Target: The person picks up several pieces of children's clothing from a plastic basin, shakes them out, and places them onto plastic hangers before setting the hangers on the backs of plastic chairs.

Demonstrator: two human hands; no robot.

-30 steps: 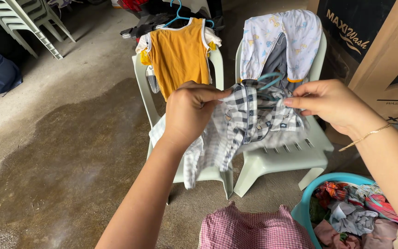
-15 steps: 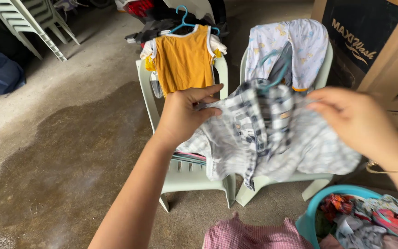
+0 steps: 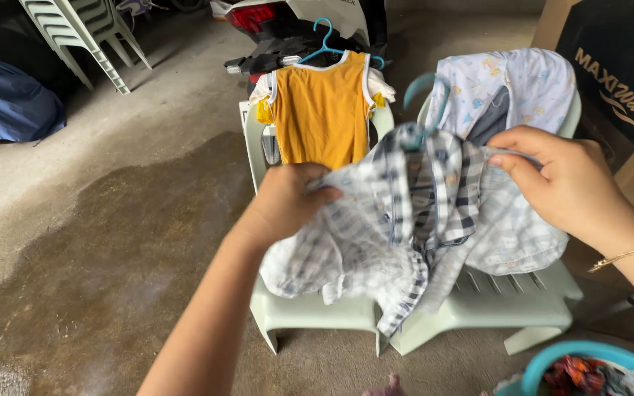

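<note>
A small blue-and-white checked cotton shirt [image 3: 405,220] hangs on a teal plastic hanger [image 3: 423,99], held up in the air between both hands in front of two pale green plastic chairs. The left hand [image 3: 288,202] is closed in a fist on the shirt's left shoulder, bunching the cloth, while the right hand [image 3: 570,183] pinches the right shoulder between thumb and fingers; a thin gold bracelet [image 3: 625,253] sits on that wrist. The hanger's hook rises above the collar, and the shirt's lower hem droops over the seat edges where the two chairs meet. Behind the shirt, the left chair [image 3: 310,312] carries a mustard-yellow sleeveless top [image 3: 321,110] on a blue hanger [image 3: 328,40], draped over its backrest. The right chair [image 3: 508,301] has a white baby garment with small coloured prints [image 3: 530,84] draped over its back. At the lower right, the rim of a teal plastic basket [image 3: 574,352] full of mixed coloured clothes shows. A large cardboard box [image 3: 618,66] stands at the right, and a wet dark patch spreads over the concrete floor [image 3: 111,220] to the left.
</note>
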